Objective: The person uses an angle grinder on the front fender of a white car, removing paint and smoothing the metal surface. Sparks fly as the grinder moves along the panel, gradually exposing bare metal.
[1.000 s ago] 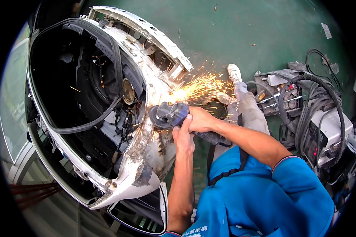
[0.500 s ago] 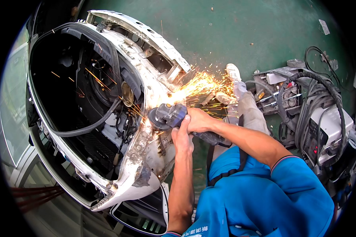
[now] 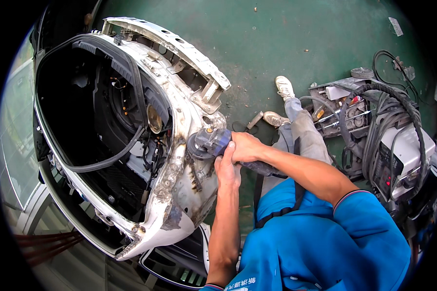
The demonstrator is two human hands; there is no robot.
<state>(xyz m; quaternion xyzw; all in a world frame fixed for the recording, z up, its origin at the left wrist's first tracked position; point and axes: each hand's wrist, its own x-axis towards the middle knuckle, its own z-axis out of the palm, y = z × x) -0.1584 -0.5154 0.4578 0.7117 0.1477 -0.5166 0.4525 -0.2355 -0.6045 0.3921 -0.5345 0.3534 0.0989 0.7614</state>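
Observation:
A blue and black angle grinder point(image 3: 217, 141) is held in both of my hands. My left hand point(image 3: 226, 168) is closed on its near side, thumb up along the blue casing. Wrapped round the body just to the right is my right hand point(image 3: 245, 147), with its fingers partly hidden. The dark disc point(image 3: 198, 145) lies over the scraped, scorched edge of a white car body point(image 3: 168, 170); whether it touches the metal I cannot tell. No sparks show now. Beyond the grinder, a white bumper beam point(image 3: 179, 42) runs along the car's end.
The car's dark trunk opening point(image 3: 87, 131) lies left, with a loose black rubber seal point(image 3: 140, 72) across it. At right stand a tool tray point(image 3: 342, 104), coiled cables point(image 3: 381, 116) and a white machine point(image 3: 408, 155). My shoes point(image 3: 284, 87) are on the green floor point(image 3: 286, 29).
The bright spray of sparks from the disc has stopped. The grinder and both hands have shifted slightly to the right, still gripping.

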